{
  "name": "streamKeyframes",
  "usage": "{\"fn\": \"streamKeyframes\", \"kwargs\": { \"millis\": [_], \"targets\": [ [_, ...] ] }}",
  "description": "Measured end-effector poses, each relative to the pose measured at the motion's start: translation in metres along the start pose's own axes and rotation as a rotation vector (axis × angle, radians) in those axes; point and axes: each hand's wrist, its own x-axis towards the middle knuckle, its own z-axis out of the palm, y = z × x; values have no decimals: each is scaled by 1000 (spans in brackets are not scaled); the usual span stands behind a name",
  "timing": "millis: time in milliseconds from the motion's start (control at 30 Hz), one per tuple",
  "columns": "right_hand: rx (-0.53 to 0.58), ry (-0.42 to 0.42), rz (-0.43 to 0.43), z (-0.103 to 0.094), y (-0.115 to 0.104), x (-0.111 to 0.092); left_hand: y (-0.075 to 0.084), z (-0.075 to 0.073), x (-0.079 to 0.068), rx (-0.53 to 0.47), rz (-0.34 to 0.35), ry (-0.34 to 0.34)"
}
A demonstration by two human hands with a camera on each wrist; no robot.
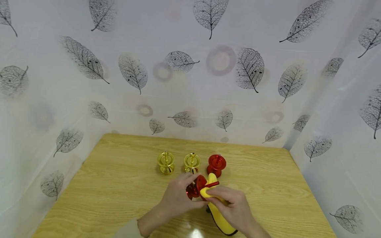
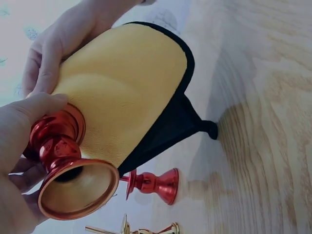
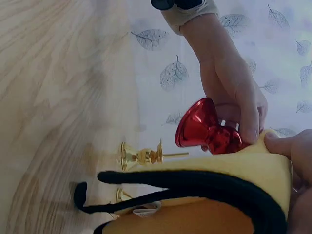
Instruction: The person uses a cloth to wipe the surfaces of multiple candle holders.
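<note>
My left hand [image 1: 178,195] grips a red metallic candlestick [image 1: 200,182] with a flared base and a shallow dish, tipped on its side above the table. In the left wrist view the hollow underside of the candlestick [image 2: 73,192] faces the camera. With my right hand [image 1: 236,203] I pinch a yellow cloth [image 1: 221,219] with black edging against the dish and spike end. Part of the red spike shows beside the cloth, above my right fingers. A black loop hangs from the edging of the cloth [image 3: 195,183] in the right wrist view.
Behind my hands stand two gold candlesticks, one at the left [image 1: 165,161] and one in the middle [image 1: 191,161], and a red candlestick [image 1: 216,163] at the right. A pale curtain [image 1: 190,82] with leaf prints surrounds the wooden table [image 1: 119,185] at the back and sides.
</note>
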Motion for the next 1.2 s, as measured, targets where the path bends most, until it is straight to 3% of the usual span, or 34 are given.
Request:
{"fn": "streamKeyframes", "kwargs": {
  "millis": [133, 333, 600, 700, 933, 1100, 1200],
  "targets": [
    [20, -14, -31, -6, 3, -1, -1, -2, 0, -138, -52, -27],
    [75, 33, 42, -15, 6, -4, 0, -4, 2, -357, -170, -81],
    [105, 227, 350, -19, 5, -4, 4, -10, 8, -536, -449, -122],
    [138, 254, 404, -17, 3, -5, 5, -12, 10, -585, -511, -118],
    [189, 306, 415, -9, 2, -6, 1, -12, 14, -638, -571, -61],
    [248, 300, 330, -2, 0, -8, 1, -10, 17, -675, -619, -16],
    [221, 287, 256, 3, 0, -6, 1, -6, 19, -698, -628, 9]
  ]
}}
